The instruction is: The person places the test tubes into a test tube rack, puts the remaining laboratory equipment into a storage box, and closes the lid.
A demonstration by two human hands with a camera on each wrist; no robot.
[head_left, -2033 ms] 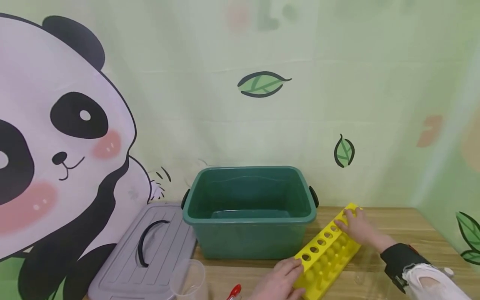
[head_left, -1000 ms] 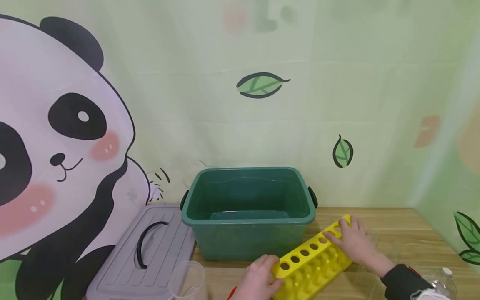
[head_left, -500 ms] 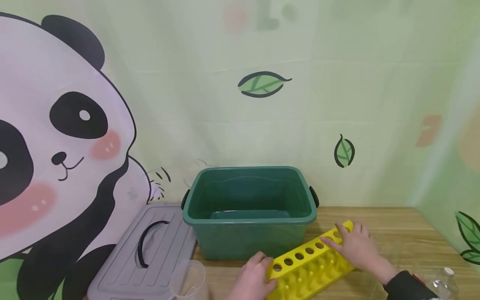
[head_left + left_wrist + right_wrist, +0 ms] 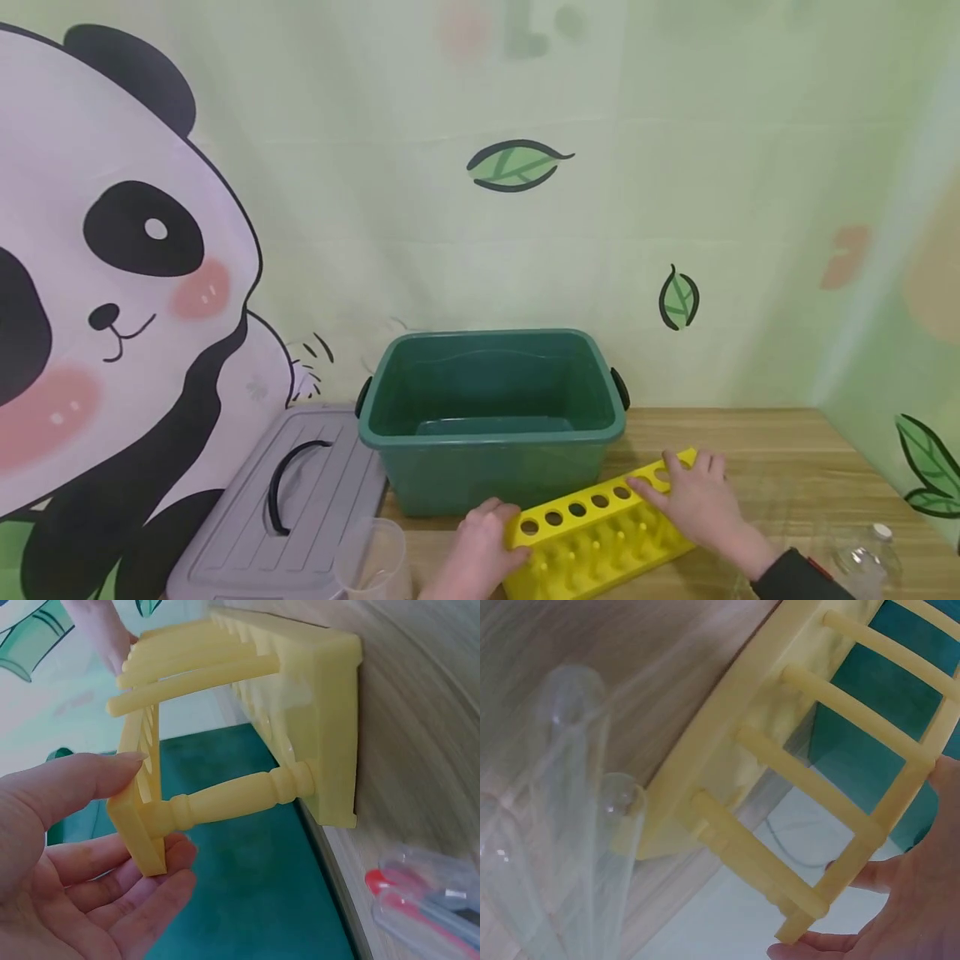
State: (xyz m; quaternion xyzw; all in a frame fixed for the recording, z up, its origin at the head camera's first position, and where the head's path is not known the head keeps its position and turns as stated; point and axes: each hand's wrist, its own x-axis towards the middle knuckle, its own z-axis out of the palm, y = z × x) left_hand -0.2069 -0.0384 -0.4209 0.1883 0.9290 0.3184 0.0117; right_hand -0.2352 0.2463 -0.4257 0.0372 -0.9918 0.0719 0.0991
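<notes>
A yellow test tube rack (image 4: 592, 546) stands at a slant on the table, with a row of holes along its top bar and pegs below. My left hand (image 4: 480, 550) holds the near left end of that bar. In the left wrist view the thumb (image 4: 90, 784) lies on one side of the bar and the curled fingers on the other. My right hand (image 4: 701, 504) grips the far right end of the bar. No tube stands in the rack. Several clear test tubes (image 4: 570, 802) lie beside the rack in the right wrist view.
Behind the rack is an open green tub (image 4: 491, 479). Left of it lies a grey lid (image 4: 322, 492) with a black handle. A clear plastic cup (image 4: 375, 558) stands in front, and red-tipped slim items (image 4: 420, 892) lie near the rack. A clear bottle (image 4: 870, 558) is at the right.
Both hands have shifted the rack to the left and turned it from a steep diagonal to a flatter slant in front of the tub. Its far end has come nearer.
</notes>
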